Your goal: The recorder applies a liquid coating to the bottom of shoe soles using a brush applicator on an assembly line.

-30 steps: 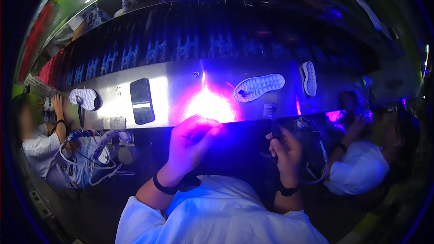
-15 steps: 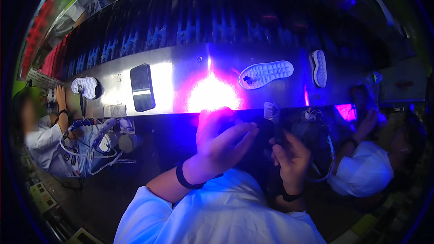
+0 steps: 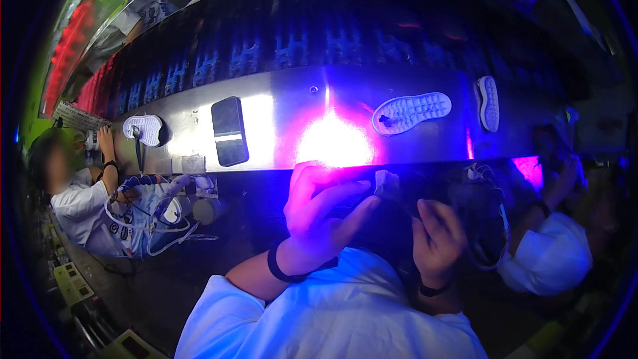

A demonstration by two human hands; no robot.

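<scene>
Hands at lower centre of the frame hold a dark shoe (image 3: pixel 458 203) under violet light. The left hand (image 3: pixel 319 216) is spread wide against it; the right hand (image 3: pixel 435 239) grips it, seemingly mid-inspection. A white sole (image 3: pixel 412 112) waits untouched on the steel ledge (image 3: pixel 279 110) above.

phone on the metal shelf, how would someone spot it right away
Find the long shiny metal shelf that runs across the picture above the person's hands. On its left half, between a white shoe sole at the far left and the bright glare in the middle, lies the phone. It is the only dark, flat rectangle there; the other pieces are white ridged soles.
</scene>
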